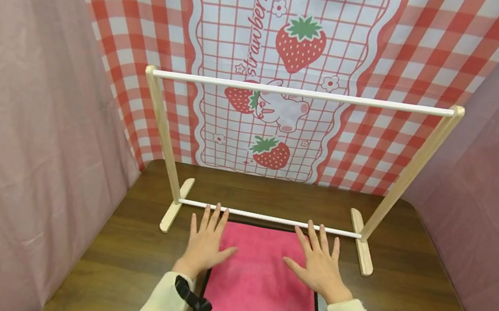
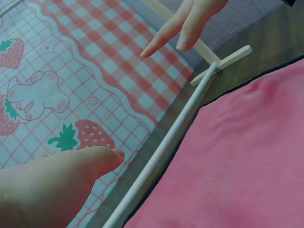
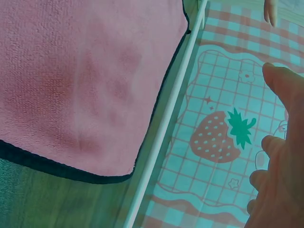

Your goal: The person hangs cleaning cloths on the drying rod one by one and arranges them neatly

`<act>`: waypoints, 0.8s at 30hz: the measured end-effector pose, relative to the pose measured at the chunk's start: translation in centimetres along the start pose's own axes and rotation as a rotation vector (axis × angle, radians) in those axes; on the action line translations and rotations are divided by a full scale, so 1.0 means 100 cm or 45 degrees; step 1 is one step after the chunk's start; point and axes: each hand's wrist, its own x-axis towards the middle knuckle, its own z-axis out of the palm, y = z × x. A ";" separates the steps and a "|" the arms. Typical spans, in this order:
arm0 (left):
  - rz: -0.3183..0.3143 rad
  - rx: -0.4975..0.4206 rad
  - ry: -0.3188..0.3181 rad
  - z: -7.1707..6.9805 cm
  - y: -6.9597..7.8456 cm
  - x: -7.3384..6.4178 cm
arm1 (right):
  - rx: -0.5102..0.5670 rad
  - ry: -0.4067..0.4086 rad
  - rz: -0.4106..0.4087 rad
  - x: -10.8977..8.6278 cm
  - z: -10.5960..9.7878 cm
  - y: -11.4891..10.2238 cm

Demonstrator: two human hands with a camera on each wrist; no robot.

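A pink towel (image 1: 264,284) with a black edge lies flat on the brown table, in front of a wooden rack. Over its left side my left hand (image 1: 206,242) is held with fingers spread, thumb pointing inward. My right hand (image 1: 319,266) mirrors it over the right side, fingers spread too. Neither hand grips anything. In the left wrist view the left thumb (image 2: 90,166) appears above the rack's lower white bar (image 2: 156,154). The right wrist view shows the towel's corner (image 3: 118,166) beside that bar, with the right hand's fingers (image 3: 278,85) at the right.
The rack has a white top bar (image 1: 304,93), two wooden posts (image 1: 406,176) and wooden feet (image 1: 177,204) on the table (image 1: 122,266). A red checked strawberry cloth (image 1: 275,149) hangs behind it. Pinkish curtains (image 1: 24,140) flank both sides.
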 end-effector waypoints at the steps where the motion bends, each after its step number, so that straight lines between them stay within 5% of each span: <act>1: -0.003 0.005 0.000 -0.002 -0.002 0.001 | 0.002 0.001 -0.004 0.000 -0.001 -0.001; 20: -0.165 -0.204 0.028 -0.052 -0.060 0.028 | 0.027 0.006 -0.086 0.012 0.001 0.001; 24: -0.215 -0.250 0.088 -0.059 -0.073 0.034 | 0.027 0.022 -0.116 0.014 0.007 0.001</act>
